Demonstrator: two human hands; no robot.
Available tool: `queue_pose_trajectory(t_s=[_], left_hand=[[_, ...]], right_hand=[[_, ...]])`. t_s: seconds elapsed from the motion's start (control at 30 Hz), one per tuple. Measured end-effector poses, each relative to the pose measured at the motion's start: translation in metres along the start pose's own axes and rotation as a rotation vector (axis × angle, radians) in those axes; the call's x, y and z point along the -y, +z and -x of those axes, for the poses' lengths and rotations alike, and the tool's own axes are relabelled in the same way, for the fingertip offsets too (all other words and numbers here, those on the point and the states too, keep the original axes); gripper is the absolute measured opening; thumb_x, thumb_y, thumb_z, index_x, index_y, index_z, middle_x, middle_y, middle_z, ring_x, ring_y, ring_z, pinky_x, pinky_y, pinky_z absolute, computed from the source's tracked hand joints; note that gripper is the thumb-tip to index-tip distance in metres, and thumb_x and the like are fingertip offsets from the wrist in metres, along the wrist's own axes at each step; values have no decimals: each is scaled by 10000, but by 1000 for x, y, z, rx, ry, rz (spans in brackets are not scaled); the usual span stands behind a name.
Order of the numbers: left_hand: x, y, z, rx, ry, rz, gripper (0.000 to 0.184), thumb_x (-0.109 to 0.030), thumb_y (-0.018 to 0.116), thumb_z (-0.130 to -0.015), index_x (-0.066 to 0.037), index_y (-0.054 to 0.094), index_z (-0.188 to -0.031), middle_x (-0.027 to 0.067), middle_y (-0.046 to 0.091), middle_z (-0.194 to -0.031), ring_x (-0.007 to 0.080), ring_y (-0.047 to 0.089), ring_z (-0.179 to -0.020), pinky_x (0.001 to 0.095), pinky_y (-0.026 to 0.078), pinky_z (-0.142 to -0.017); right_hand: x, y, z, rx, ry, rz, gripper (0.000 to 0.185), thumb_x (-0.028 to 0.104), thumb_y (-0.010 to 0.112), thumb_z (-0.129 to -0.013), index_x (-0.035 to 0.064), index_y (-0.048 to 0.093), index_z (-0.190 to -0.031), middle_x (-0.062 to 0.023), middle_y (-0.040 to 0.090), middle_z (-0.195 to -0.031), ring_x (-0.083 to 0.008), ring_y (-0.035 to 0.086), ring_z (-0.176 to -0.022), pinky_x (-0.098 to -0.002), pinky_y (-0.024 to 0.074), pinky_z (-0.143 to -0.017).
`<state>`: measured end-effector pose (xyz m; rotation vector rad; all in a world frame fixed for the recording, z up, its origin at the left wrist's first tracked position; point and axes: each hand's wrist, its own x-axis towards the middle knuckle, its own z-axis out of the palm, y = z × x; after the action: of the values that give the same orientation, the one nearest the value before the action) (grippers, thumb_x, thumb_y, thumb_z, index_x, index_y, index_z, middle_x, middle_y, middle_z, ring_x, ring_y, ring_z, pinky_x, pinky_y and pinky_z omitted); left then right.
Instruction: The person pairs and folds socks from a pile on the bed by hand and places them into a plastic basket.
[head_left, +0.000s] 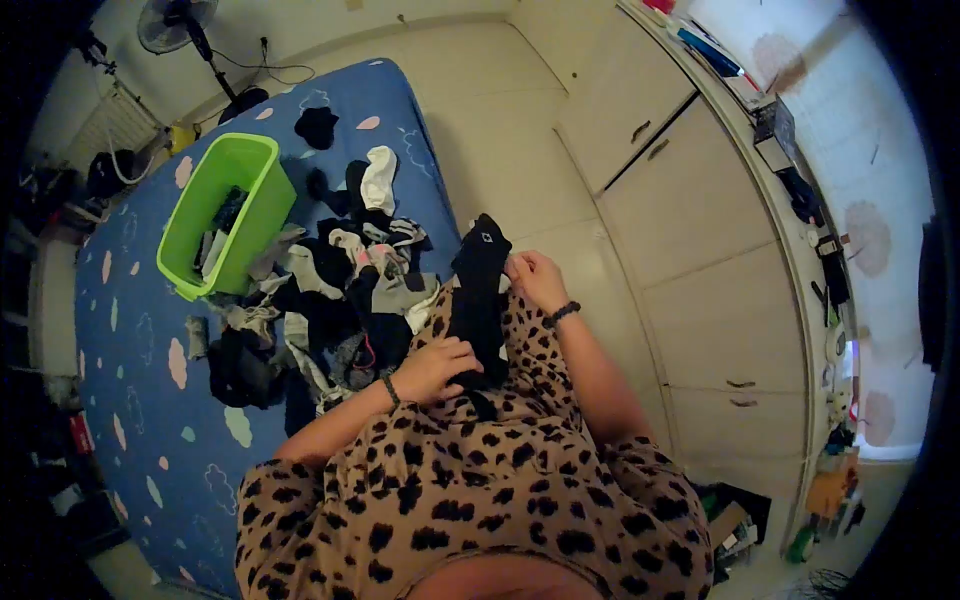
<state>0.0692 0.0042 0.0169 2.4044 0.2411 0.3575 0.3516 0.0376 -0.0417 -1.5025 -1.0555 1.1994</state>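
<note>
A black sock (478, 300) with a small pale logo near its upper end lies lengthwise over my lap, and it may be a pair laid together. My right hand (537, 280) pinches the sock's edge near that upper end. Lower down, my left hand (435, 372) has its curled fingers on the sock's other end; the fingertips are partly hidden. To the left, a heap of loose socks (330, 290) in black, grey and white spreads over the bed, with a white sock (379, 180) at its far side.
A green plastic basket (265, 160) holding a few rolled dark and grey items stands on the blue patterned bed (150, 400). One black sock bundle (316, 127) lies near the bed's far end. Pale cabinets (700, 300) line the right side. A fan (180, 22) stands behind the bed.
</note>
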Motion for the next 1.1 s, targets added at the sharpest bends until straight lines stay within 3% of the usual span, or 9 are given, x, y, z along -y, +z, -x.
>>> queue_pose_trajectory(t_s=[0.17, 0.27, 0.43, 0.53, 0.63, 0.7, 0.8, 0.9, 1.1], left_hand=[[-11, -14, -11, 36, -61, 118, 307, -209, 642, -820, -87, 599, -1098, 113, 571, -969, 313, 550, -927, 391, 458, -826], [-7, 0, -18, -23, -186, 246, 267, -232, 586, -886, -58, 607, -1088, 144, 623, -929, 325, 594, -880, 391, 475, -779], [-7, -7, -32, -148, -413, 325, 223, -194, 584, -898, -20, 604, -1036, 152, 663, -864, 271, 651, -728, 362, 498, -655], [11, 0, -33, -387, -528, 511, 262, -103, 595, -872, -42, 549, -1123, 94, 620, -822, 216, 608, -668, 349, 494, -641], [70, 17, -42, -860, -501, 372, 351, -31, 566, -861, -43, 476, -1201, 79, 538, -1011, 138, 552, -849, 294, 476, -756], [71, -2, -53, -876, -563, 758, 330, -71, 570, -893, -44, 489, -1212, 35, 542, -1016, 89, 523, -837, 222, 454, -681], [78, -16, -56, -613, -606, 1229, 407, -102, 594, -905, -40, 491, -1294, 33, 568, -1123, 133, 554, -975, 255, 463, -849], [77, -14, -57, -593, -543, 1614, 347, -141, 572, -932, -55, 518, -1264, 38, 597, -1150, 130, 573, -1024, 261, 474, -880], [77, -10, -50, -655, -461, 1585, 263, -187, 564, -942, -83, 562, -1184, 36, 615, -1130, 141, 588, -1029, 283, 484, -889]], right_hand=[[-16, 4, -50, -15, 191, 318, 223, 239, 633, -894, 24, 618, -836, -22, 593, -733, -118, 542, -625, -262, 422, -564], [-18, 8, -54, -6, -423, 409, 171, 211, 661, -869, 52, 626, -816, -9, 585, -716, -118, 541, -633, -265, 423, -579], [37, 5, -35, 19, 115, -606, 85, 85, 592, -887, 76, 557, -964, -14, 579, -938, -129, 551, -887, -274, 448, -786], [36, 9, -9, -133, -702, 480, 228, 57, 537, -783, 15, 583, -1002, -173, 583, -933, -360, 544, -839, -448, 449, -750], [48, 16, 5, -87, -572, 381, 201, 107, 574, -823, 23, 588, -1005, -153, 592, -968, -307, 561, -883, -408, 458, -781], [82, 27, 18, -6, -119, -174, 89, 58, 561, -903, 57, 564, -991, -25, 580, -1007, -119, 547, -918, -259, 448, -815], [123, 40, 23, 333, -486, 160, 118, 67, 563, -903, 37, 592, -1014, -30, 596, -1013, -102, 543, -908, -240, 446, -788], [130, 42, 21, 280, -354, 104, 128, 93, 568, -906, 28, 611, -1007, -29, 608, -1008, -85, 555, -870, -232, 447, -751], [82, 43, 32, 73, -375, 510, 133, 61, 642, -843, 11, 591, -956, -49, 594, -933, -114, 583, -766, -259, 480, -656]])
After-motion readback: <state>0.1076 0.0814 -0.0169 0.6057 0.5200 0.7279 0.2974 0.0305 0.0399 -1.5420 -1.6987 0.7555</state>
